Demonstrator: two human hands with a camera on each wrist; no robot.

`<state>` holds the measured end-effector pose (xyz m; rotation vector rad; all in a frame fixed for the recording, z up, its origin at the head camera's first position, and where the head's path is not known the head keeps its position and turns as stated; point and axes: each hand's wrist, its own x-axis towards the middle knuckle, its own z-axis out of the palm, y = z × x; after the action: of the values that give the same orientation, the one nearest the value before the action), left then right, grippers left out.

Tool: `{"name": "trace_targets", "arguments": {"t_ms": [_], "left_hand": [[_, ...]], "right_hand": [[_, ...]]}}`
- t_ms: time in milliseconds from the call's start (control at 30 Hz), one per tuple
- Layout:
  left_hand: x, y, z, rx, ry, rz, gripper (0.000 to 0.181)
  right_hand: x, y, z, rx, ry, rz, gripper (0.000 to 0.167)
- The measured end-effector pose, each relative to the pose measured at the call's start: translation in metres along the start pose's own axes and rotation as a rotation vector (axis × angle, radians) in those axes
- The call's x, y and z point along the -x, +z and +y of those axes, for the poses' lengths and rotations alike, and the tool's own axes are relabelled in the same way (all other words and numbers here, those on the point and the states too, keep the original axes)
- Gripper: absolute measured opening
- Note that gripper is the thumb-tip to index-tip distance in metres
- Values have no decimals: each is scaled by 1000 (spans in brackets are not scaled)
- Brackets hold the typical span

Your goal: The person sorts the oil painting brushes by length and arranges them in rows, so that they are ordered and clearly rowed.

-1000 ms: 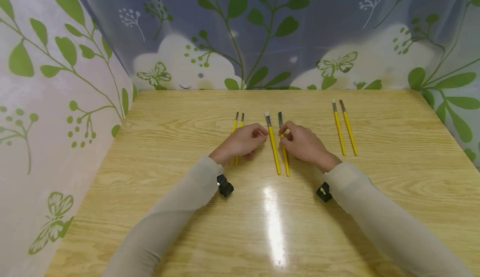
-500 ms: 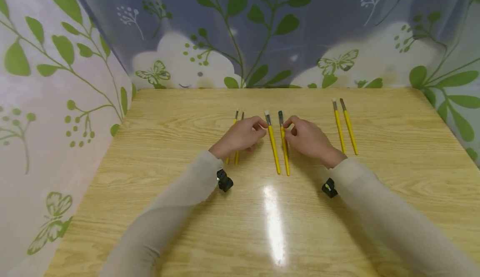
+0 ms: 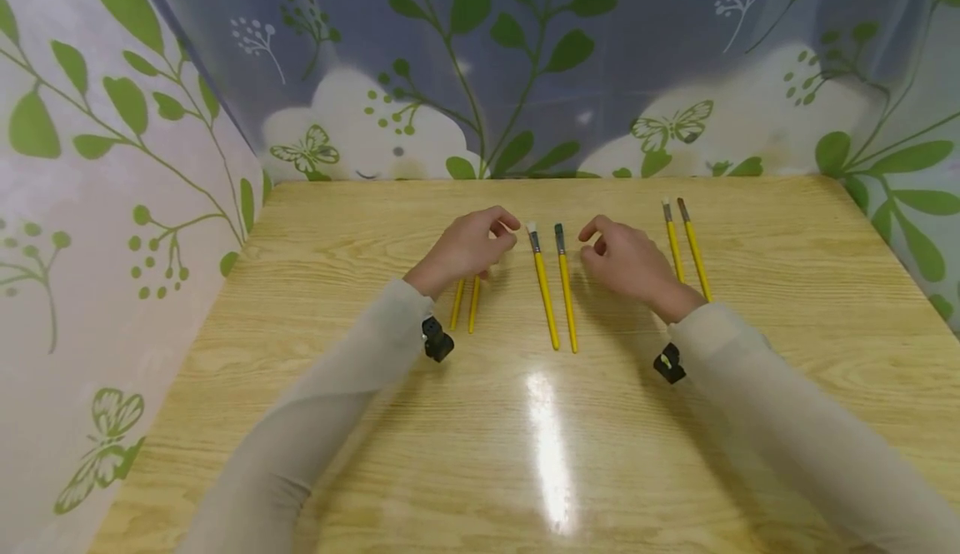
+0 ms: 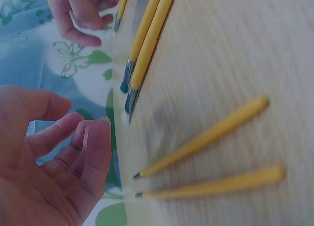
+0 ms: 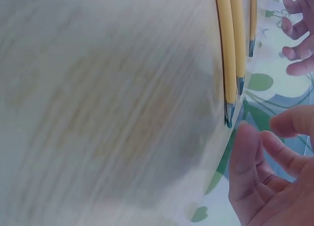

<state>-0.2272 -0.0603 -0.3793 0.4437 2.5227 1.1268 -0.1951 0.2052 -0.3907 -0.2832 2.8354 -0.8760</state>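
Note:
My left hand hovers above a pair of thin yellow-handled paintbrushes and hides their upper parts in the head view. The left wrist view shows its loosely bent fingers with nothing between them. In the middle of the table lie two wider paintbrushes side by side, a pale-bristled paintbrush and a dark-bristled paintbrush, tips pointing away from me. Just right of them is my right hand, apart from the brushes. Its fingers are loosely bent and hold nothing, as the right wrist view confirms.
Farther right lie two more yellow paintbrushes, one pale-tipped and one brown-tipped, their lower ends partly behind my right arm. The wooden table meets a leaf-patterned cloth at its far edge.
My right hand has let go of the dark-bristled paintbrush and moved right and away from me. My left hand has drawn back leftward and farther up the table from the pale-bristled paintbrush.

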Motion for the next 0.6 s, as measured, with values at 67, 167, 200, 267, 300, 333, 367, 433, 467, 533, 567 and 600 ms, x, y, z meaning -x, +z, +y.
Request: {"name": "trace_targets", "arguments": {"t_ms": [67,167,200,267,300,333,367,433,467,533,567,600], "left_hand": [[0,-5,-1,-30,2,17,38],[0,-13,-3,-49,-9,37,38],[0,-16,-4,-53,-14,44,38],[0,-20,-5,-55,-21,59,38],[-1,-23,-7,-54,-23,66,38],[-2,-25,-9,-55,-22,75,37],[-2,-27,-10,-57,-20,82,37],[-4,-31,-13,-71,-14,100,37],[-5,-34,-14,-74,-11,109,37],[-6,-38,-15,-89,-9,128,37],[-7,-40,-16,-100,-8,136,37],[-7,-42,-16,-115,-7,146,37]], "right_hand": [[0,-3,0,-1,2,2,37],[0,-8,1,0,10,0,37],[-1,-10,1,2,14,0,37],[0,-13,2,4,17,-3,38],[0,-15,3,7,15,0,38],[0,-16,3,9,17,4,38],[0,-18,4,12,15,10,38],[-1,-21,7,22,8,28,38],[-1,-23,8,26,4,38,38],[-3,-27,12,31,5,57,38],[-4,-29,13,39,2,69,38],[-5,-31,15,43,3,81,39]]}}
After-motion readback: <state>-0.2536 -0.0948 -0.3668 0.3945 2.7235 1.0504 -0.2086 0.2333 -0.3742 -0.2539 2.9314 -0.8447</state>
